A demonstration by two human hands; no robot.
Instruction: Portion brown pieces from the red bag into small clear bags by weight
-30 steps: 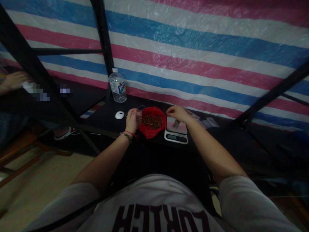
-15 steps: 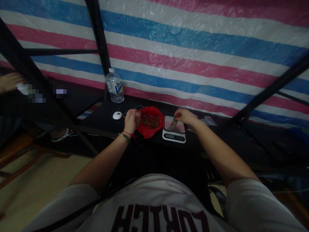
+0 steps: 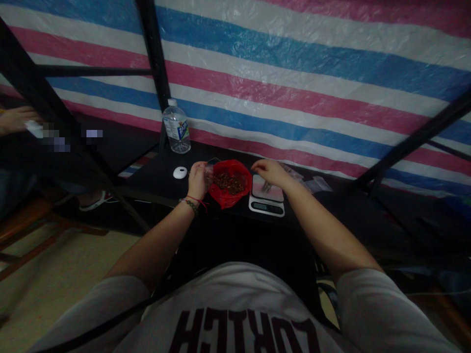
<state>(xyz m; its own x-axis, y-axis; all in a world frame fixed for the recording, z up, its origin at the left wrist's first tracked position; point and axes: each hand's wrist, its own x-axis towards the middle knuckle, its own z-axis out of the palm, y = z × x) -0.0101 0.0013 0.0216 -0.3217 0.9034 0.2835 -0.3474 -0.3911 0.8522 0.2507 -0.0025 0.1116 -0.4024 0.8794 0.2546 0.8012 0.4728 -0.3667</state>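
My left hand [image 3: 197,179] is closed on a small clear plastic bag [image 3: 209,175], held at the left rim of a red plastic bag [image 3: 228,200]. Many small brown pieces [image 3: 231,183] lie inside the opened red bag. To its right stands a white digital scale [image 3: 266,208] with a shiny weighing plate. On the plate is a small dark item [image 3: 267,186], too blurred to name. Above the plate's back left, my right hand [image 3: 270,171] points its loosely bent fingers toward the red bag; nothing shows in them.
Clear plastic bags [image 3: 318,184] lie right of the scale on the black table [image 3: 154,184]. A white rounded case [image 3: 180,172] and a clear bottle [image 3: 177,128] stand to the left. Dark metal posts [image 3: 154,59] frame a striped sheet. Another person's hand [image 3: 16,120] is at far left.
My right hand has lifted off the item on the scale plate and moved left toward the red bag. My left hand stays at the red bag's rim with the clear bag.
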